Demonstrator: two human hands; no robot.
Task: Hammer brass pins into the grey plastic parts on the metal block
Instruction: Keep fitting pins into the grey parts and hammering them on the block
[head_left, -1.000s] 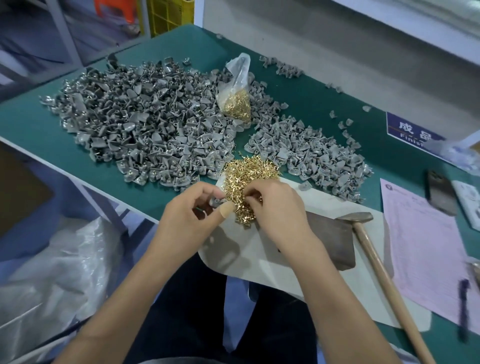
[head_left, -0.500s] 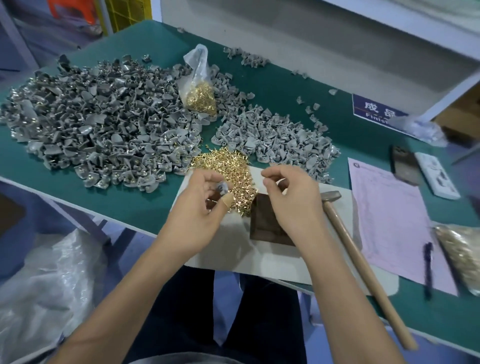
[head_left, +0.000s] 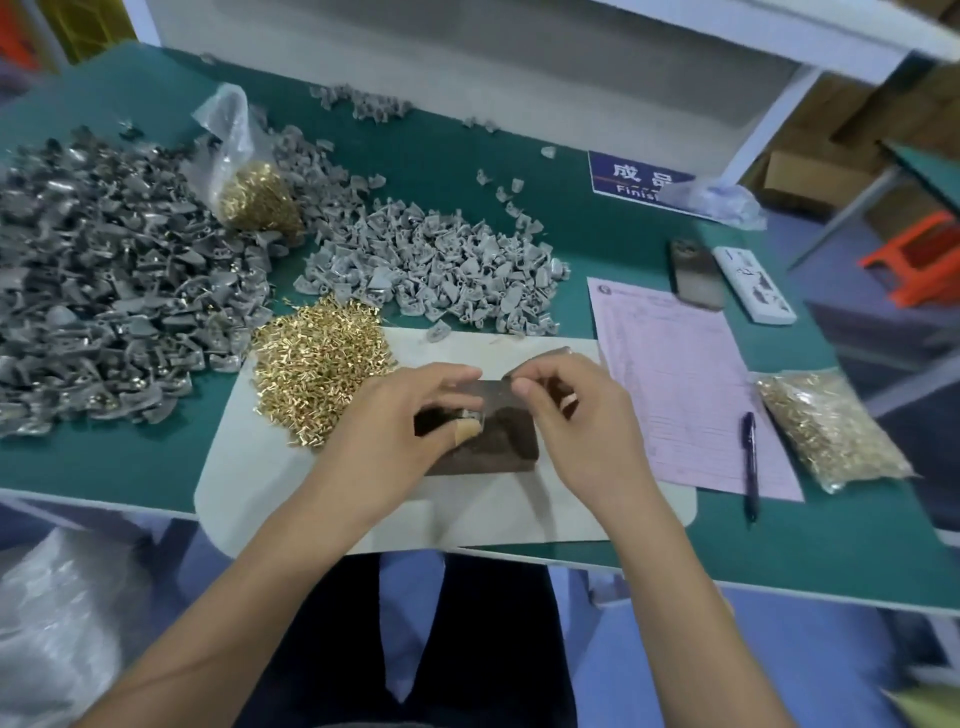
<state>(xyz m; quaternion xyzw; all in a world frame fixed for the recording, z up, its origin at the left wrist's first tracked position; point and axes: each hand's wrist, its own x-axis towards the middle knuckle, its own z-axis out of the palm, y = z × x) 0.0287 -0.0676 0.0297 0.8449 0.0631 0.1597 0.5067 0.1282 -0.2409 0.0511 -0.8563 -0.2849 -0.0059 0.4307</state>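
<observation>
Head view: nearest me, I see both hands over the dark, flat metal block (head_left: 498, 436) on a pale mat (head_left: 270, 467). My left hand (head_left: 395, 431) curls its fingers around a small grey part (head_left: 470, 415) on the block, bandaged thumb at its near side. My right hand (head_left: 576, 421) pinches thumb and forefinger at 1 o'clock of that part; whether a pin is held, I cannot tell. Loose shiny brass pins (head_left: 317, 369) heap at 10 o'clock. Matte grey parts (head_left: 436, 265) pile at 12, more (head_left: 104, 291) at 9. A clear bag (head_left: 254, 192) holds pins; another bag (head_left: 826, 431) lies at 3.
</observation>
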